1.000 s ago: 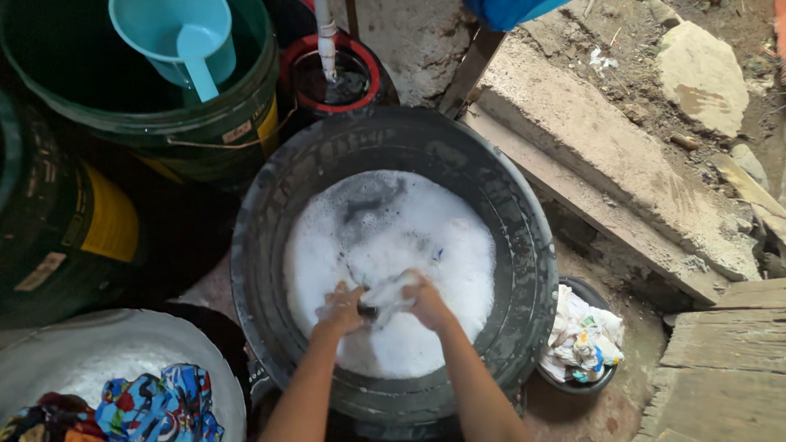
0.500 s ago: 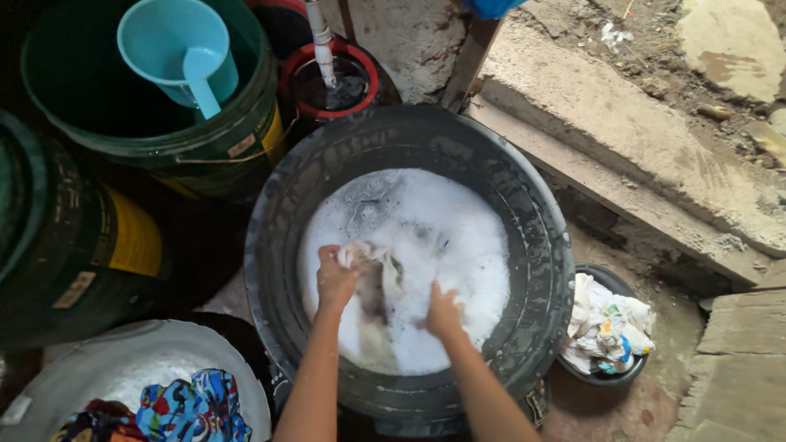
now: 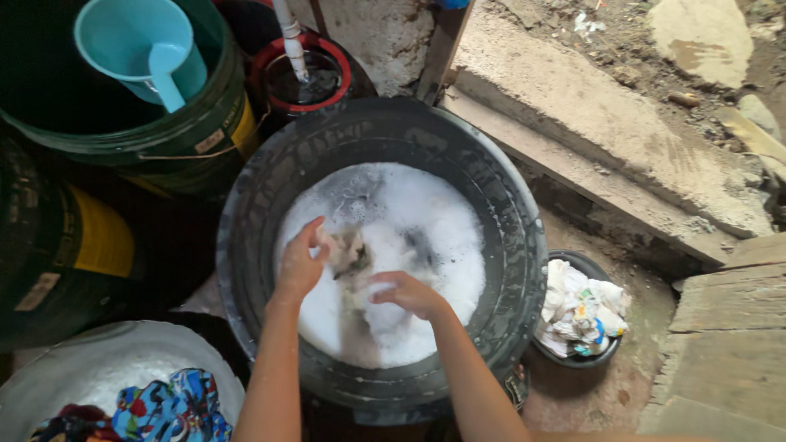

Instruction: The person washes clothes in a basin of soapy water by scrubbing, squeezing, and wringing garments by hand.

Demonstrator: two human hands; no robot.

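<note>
A big black tub point(image 3: 508, 221) holds white soapy foam point(image 3: 426, 221). My left hand point(image 3: 299, 266) grips the upper end of a wet, soap-covered cloth point(image 3: 350, 254) lifted out of the foam. My right hand point(image 3: 409, 295) is closed on the lower part of the same cloth, just right of the left hand. The rest of the cloth hangs down into the suds and is hidden.
A green bucket point(image 3: 196, 123) with a teal scoop point(image 3: 139, 45) stands at the back left, beside a red-rimmed bucket point(image 3: 304, 78) with a white pipe. A grey basin point(image 3: 98, 368) with colourful clothes sits lower left. A small black bowl point(image 3: 585, 315) of wrung cloths is right, below concrete slabs point(image 3: 606, 139).
My hands went from rubbing the cloth together low in the foam to pulling it up and apart. The left hand rose, and the right hand slid along the cloth.
</note>
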